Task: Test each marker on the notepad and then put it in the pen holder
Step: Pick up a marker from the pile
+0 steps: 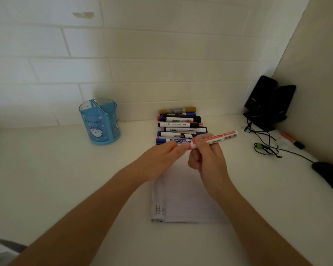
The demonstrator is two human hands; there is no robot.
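Red and white, the marker (217, 138) is in both hands. The right hand (208, 158) curls around its middle and holds it tight. The left hand (161, 160) pinches the left end of the marker with its fingertips (178, 147). That end is hidden under the fingers, so I cannot tell if the cap is on or off. The other end sticks out to the right and tips up a little.

Both hands are up in the air over the top part of the notepad (183, 204). The notepad lies flat on the white table (65, 179), and the marker is not touching it. Some small marks show near the notepad's left edge.

Just behind the hands is a pile of markers (181, 123), lying side by side close to the wall. They have black, blue, red and yellow-brown ends.

To the left of the pile, well apart from it, stands the blue pen holder (100, 123). It is see-through, has parts inside, and shows a little cartoon face.

Far to the right, in the corner, stand two black speakers (267, 104). Black cables (265, 143) trail from them across the table. An orange pen (291, 140) lies near the side wall. A black mouse (329, 175) sits at the right edge.
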